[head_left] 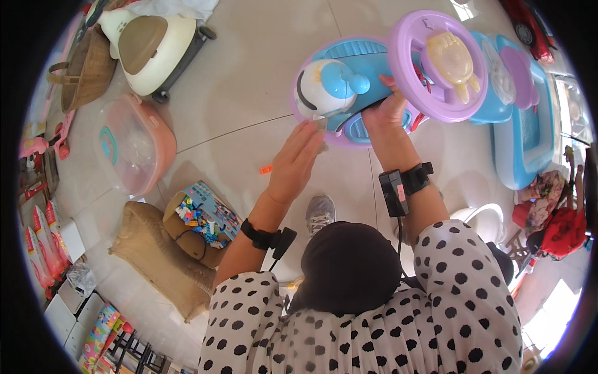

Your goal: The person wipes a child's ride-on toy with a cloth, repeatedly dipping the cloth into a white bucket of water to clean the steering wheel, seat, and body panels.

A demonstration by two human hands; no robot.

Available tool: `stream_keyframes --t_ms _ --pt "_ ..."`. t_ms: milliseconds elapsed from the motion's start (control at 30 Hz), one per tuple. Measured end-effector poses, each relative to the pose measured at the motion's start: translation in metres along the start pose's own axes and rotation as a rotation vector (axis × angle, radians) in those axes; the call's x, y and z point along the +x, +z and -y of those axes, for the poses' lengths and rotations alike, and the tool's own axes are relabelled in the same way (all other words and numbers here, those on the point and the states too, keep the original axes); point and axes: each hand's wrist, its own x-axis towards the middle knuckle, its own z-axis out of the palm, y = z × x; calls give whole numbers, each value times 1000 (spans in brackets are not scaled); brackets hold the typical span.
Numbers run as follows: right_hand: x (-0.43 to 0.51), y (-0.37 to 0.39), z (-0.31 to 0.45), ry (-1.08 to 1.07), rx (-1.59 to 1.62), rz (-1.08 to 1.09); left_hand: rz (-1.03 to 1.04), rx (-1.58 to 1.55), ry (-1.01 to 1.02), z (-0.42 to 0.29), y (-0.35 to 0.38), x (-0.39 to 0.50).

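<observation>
A purple and blue ride-on toy car is before me above the tiled floor, with a white and blue animal-shaped head at one end. Its purple steering wheel has a yellowish rabbit-shaped centre. My right hand grips the blue body beside the wheel; part of the fingers is hidden. Close by the white head, my left hand has its fingers together. A greyish cloth-like piece shows at its fingertips and along its edge, mostly hidden by the hand.
An orange piece lies on the floor near my left hand. To the left are a box of building bricks, a brown sack, a pink lidded bin and a cream ride-on toy. A blue inflatable tub stands right.
</observation>
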Motion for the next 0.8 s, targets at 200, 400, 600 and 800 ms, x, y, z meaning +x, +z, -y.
stream_keyframes --t_ms 200,400,600,800 --pt "0 -5 -4 45 -24 82 -202 77 61 -11 22 66" --pt "-5 1 1 84 -8 166 -278 -118 22 7 27 72" --pt "-7 15 1 111 3 97 -304 -233 -310 22 -3 42" --pt "-1 13 -5 100 -2 111 -416 -159 -99 5 21 49"
